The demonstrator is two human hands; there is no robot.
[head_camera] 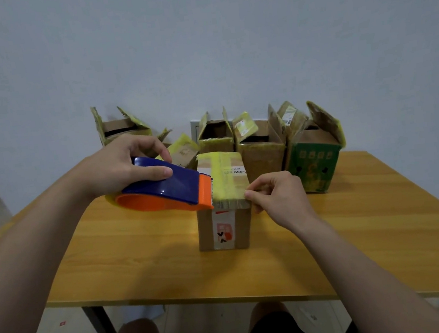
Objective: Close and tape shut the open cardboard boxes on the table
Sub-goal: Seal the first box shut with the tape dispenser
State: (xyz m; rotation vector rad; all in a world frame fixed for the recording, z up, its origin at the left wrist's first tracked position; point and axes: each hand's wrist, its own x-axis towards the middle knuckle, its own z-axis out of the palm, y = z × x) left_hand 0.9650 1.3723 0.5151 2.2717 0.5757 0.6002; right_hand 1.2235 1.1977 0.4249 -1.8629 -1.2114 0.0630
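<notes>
The closed box (223,221) stands on the table (139,245). It is brown cardboard with its top flaps down under yellowed tape and a red-and-white label on its near face. The left grip (118,165) is curled round the blue-and-orange tape dispenser (165,188), whose orange mouth touches the closed box's top left edge. The right grip (277,195) pinches the tape strip (230,205) at the closed box's near right top corner. Behind the closed box stand brown open boxes (261,155) and a green box (313,165), all with flaps raised. Their contents cannot be told.

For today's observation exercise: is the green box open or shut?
Open. The green box has its top flaps standing up, not folded down or taped.
</notes>
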